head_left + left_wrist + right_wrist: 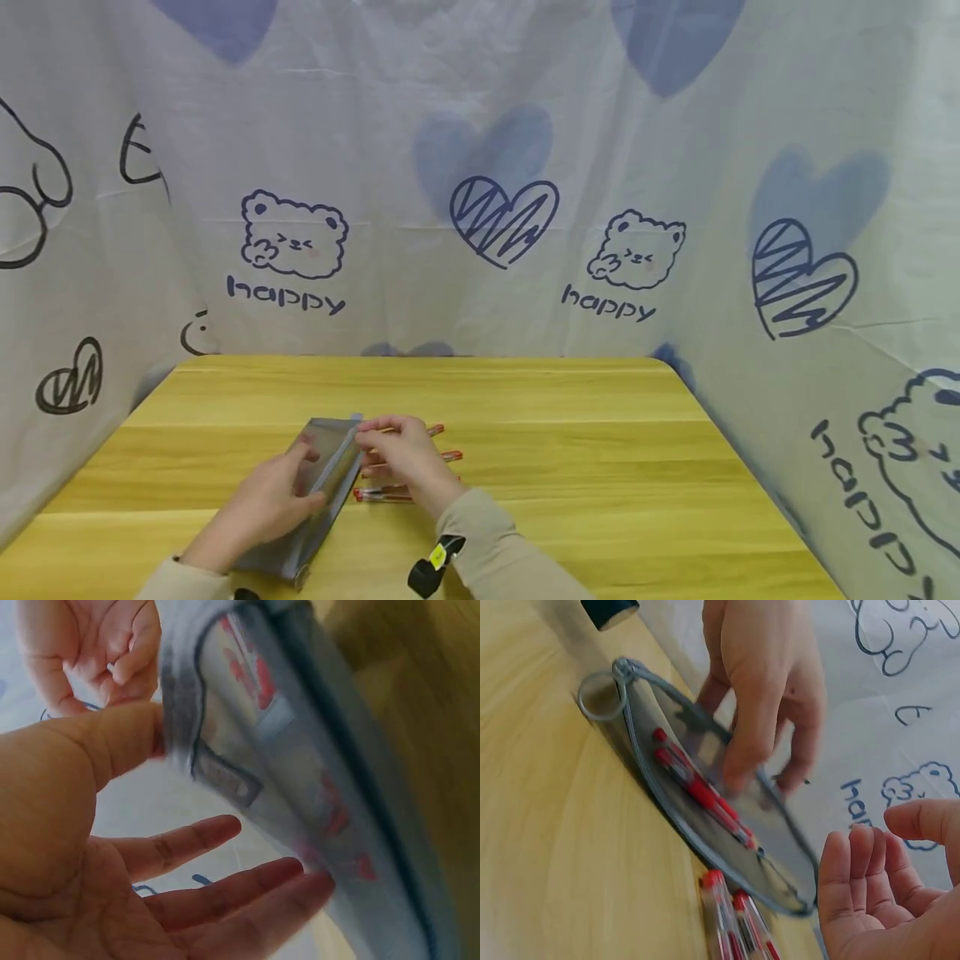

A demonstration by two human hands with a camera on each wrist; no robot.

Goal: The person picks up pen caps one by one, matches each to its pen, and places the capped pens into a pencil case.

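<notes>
A grey see-through zip pouch [330,475] stands partly unzipped on the table. Several red-capped pens [705,796] lie inside, visible through its mouth. My left hand [266,492] holds the pouch's upper edge, the thumb at the opening and the other fingers along the outside of the clear wall [300,795]. At the far end of the pouch is my right hand [408,458], its fingers loosely bent with nothing between them; in the right wrist view these fingers [862,877] hang close beside the pouch rim. More red pens [382,494] lie on the table under the right hand.
A ring [600,696] hangs at the pouch's near zip end. The wooden table [600,483] is bordered by a white printed curtain [390,275] at the back and both sides. A black wrist strap [431,571] sits on the right sleeve.
</notes>
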